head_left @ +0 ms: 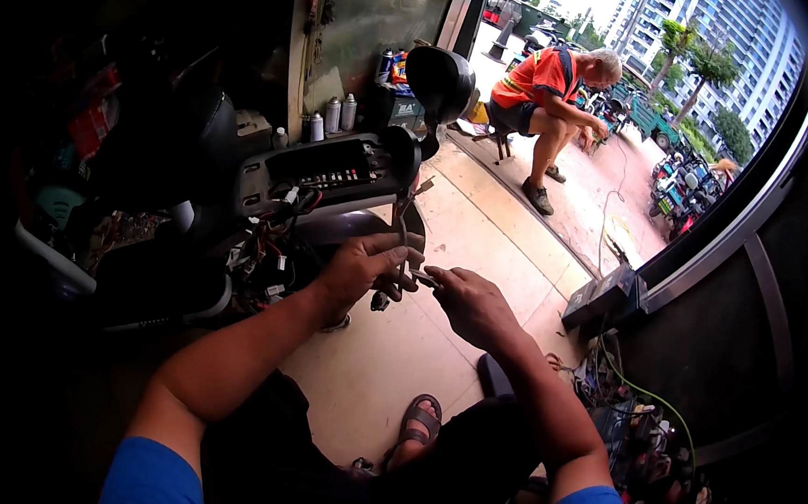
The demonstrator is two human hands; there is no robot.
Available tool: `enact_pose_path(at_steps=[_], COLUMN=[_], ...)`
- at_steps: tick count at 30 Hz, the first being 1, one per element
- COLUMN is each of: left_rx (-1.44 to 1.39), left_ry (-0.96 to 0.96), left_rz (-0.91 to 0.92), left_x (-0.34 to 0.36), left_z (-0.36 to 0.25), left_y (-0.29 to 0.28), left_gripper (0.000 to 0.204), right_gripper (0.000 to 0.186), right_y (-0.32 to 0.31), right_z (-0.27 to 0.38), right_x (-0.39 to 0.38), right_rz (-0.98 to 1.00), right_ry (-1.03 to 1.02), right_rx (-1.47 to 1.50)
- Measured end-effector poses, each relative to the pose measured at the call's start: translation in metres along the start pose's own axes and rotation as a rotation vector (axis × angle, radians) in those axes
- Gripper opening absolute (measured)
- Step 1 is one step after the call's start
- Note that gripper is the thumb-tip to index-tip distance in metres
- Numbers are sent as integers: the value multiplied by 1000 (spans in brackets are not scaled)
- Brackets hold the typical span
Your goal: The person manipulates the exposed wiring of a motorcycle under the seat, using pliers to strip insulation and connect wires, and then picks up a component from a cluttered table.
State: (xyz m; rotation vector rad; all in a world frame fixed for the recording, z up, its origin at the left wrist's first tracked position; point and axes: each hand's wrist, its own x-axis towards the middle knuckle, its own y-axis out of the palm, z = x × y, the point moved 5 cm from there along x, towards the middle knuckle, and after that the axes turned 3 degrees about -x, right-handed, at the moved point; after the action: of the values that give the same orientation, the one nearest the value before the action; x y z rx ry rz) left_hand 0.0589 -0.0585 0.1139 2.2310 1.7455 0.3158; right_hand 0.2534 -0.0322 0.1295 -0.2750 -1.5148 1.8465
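Observation:
My left hand [358, 266] is closed around a grey cable [403, 216], whose split wire ends stick up above the fingers. Close against it, my right hand [475, 306] grips a small tool with a thin metal tip [424, 278]. That tip meets the cable at my left fingertips; most of the tool is hidden in my fist, so its kind does not show. A dark connector [380, 301] hangs just below my left hand. To the left stands an opened electric scooter [252, 178], with loose wires and white plugs [277, 264] spilling from it.
Spray cans [333, 114] stand by the glass panel behind the scooter. Beyond the doorway, a person in an orange vest [540, 79] sits on a stool. A dark box-shaped battery [607, 302] sits by the right door frame, above piled parts and cables [640, 428].

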Motion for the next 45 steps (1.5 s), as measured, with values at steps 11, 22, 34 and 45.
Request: enact_pose_path(at_steps=[11,22,34,45], left_rx=[91,148,-169,-118], left_ry=[-29,-9,27,96], left_rz=[-49,-38,-49,-50], left_x=[0,5,6,-2], left_z=[0,10,7,-4], left_y=[7,-3,-7,-3], left_gripper=[35,34,31,26], right_gripper=[32,13,13,19], right_y=[1,7,19,29], right_z=[1,1,3,-3], right_x=[2,5,2,4], right_rz=[5,36,107,191], right_ry=[-94,-50,-194,-117], right_rx=[-105,-82,-82,-86])
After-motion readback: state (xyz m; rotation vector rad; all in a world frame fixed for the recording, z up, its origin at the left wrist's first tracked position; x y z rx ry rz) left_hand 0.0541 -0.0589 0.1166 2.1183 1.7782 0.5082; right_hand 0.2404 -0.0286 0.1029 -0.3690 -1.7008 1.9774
